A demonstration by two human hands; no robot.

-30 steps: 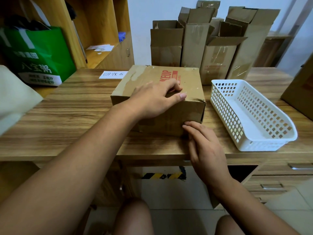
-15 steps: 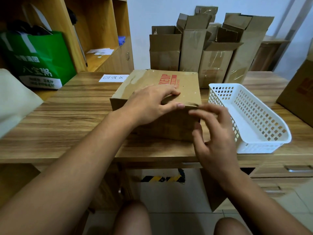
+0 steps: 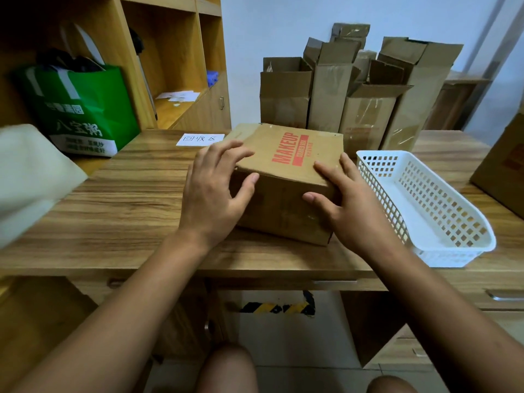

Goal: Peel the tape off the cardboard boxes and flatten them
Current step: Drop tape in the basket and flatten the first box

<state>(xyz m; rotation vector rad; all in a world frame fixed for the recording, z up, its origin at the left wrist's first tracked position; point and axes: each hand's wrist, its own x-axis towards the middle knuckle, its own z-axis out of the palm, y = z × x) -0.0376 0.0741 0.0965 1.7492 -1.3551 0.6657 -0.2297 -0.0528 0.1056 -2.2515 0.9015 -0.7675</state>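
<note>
Squarely between left hand [image 3: 211, 194] and right hand [image 3: 351, 207] sits the cardboard box [image 3: 283, 205], both hands gripping it

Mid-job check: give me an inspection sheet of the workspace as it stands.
Surface: wooden desk, carrying everything below.
Job's things: closed box printed MAKEUP, near the front edge; opened boxes standing behind it.
Clutter: white basket right of the box; paper label; green bag.
Grippers: left hand and right hand each grip a near top corner of the box.
Cables: nothing seen.
Surroundings: wooden shelves at left; pale wall behind.
</note>
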